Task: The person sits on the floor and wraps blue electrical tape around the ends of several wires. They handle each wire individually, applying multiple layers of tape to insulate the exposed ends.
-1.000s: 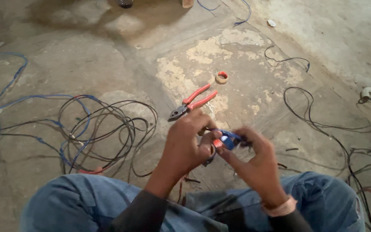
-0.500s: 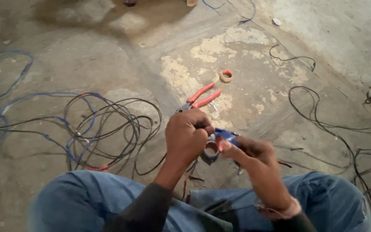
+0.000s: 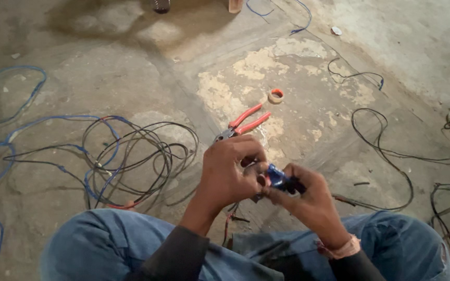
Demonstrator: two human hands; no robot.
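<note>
Both hands, left hand (image 3: 230, 169) and right hand (image 3: 308, 200), clench a mostly hidden small blue object (image 3: 277, 177).

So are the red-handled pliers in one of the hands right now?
No, the pliers lie on the concrete floor beyond both hands, which pinch a small blue part.

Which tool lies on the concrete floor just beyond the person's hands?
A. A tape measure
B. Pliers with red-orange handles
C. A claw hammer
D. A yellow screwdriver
B. Pliers with red-orange handles lie on the floor just past the left hand and right hand, which hold a small blue part between them; no screwdriver, hammer or tape measure is in view.
</note>
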